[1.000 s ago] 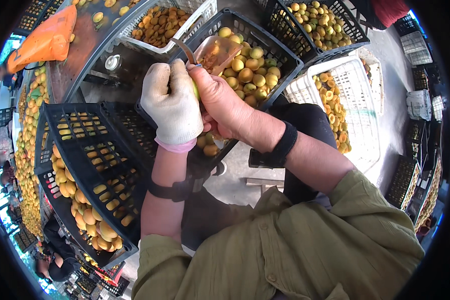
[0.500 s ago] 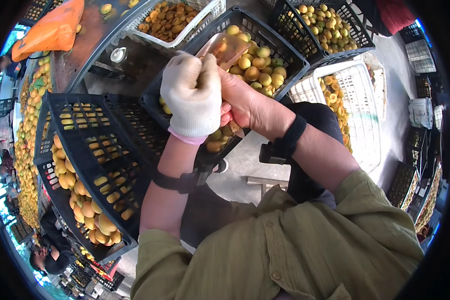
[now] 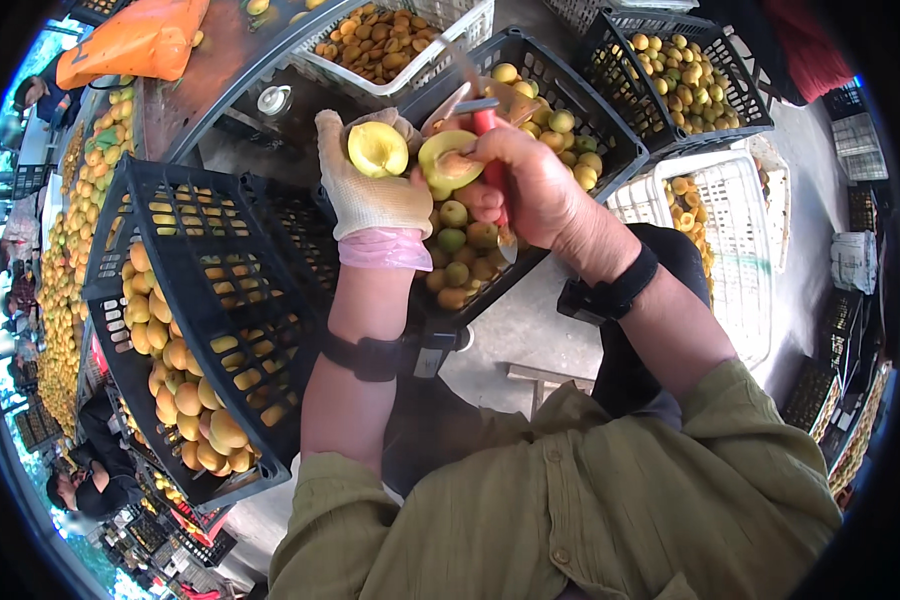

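Note:
My left hand (image 3: pixel 370 210), in a white knit glove over a pink cuff, holds a yellow apricot half (image 3: pixel 378 148) with its hollow cut face up. Close beside it, my bare right hand (image 3: pixel 545 195) grips the other apricot half (image 3: pixel 446 160), which has a brown stone in its middle. The same hand also holds a red-handled tool (image 3: pixel 485 122); a metal tip shows below the fingers, and its exact kind is unclear. Both hands are above a black crate (image 3: pixel 622 150) of whole green-yellow apricots (image 3: pixel 458 250). The halves are apart.
At the left a black crate (image 3: pixel 120 270) of ripe apricots leans close to my forearm. A white crate (image 3: pixel 475 30) of halves stands beyond, a white basket (image 3: pixel 740 270) with halves at the right. An orange bag (image 3: pixel 135 45) lies on the table at the far left.
The hands, clasped together before, have drawn apart. The fruit now shows as two open halves, one in each hand, and the red-handled tool has come into sight. The view has shifted slightly.

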